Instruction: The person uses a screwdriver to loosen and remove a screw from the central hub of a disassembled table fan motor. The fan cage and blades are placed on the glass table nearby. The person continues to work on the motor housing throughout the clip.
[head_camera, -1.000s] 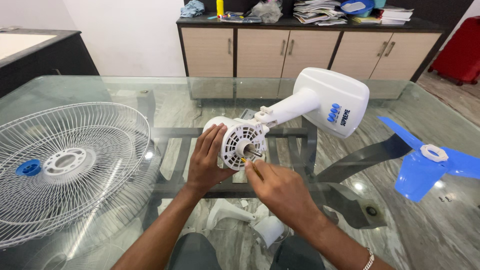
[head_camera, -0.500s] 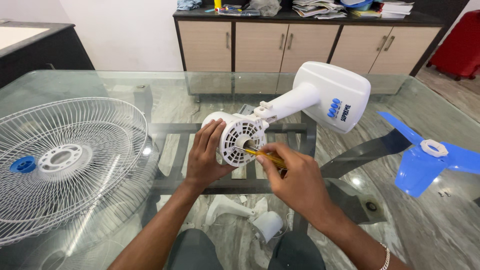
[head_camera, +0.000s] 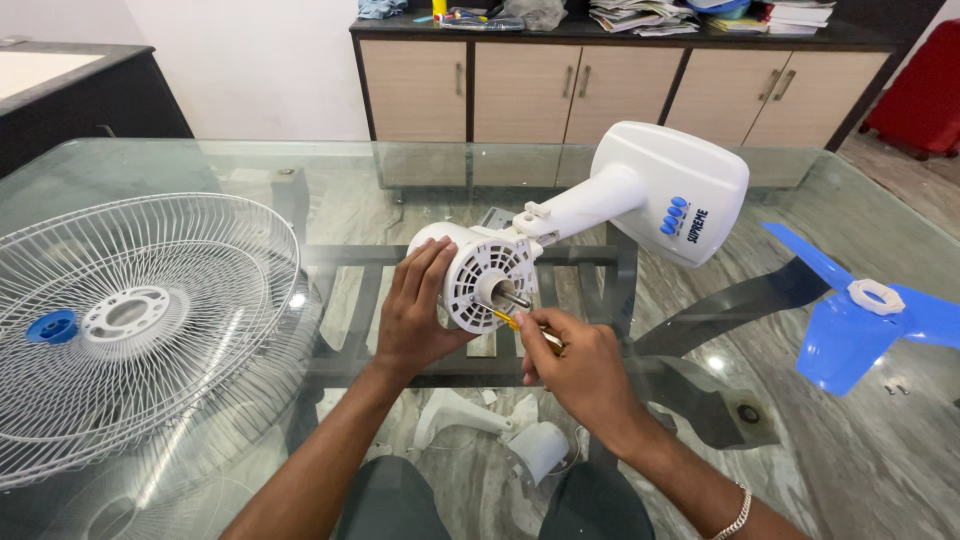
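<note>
Screwdriver (head_camera: 528, 330) mostly hidden in right hand (head_camera: 575, 365), tip at fan motor (head_camera: 485, 280)

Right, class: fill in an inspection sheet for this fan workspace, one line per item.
Surface: glass table, see-through, dark frame beneath.
Job's things: white fan motor housing with bare shaft, on its white stand body; yellow-handled screwdriver at its face.
Clutter: white wire guard; blue fan blade; white parts below the glass.
Grips: left hand steadies the housing; right hand holds the screwdriver.
Cables: nothing seen.
Surroundings: wooden cabinets topped with papers.
</note>
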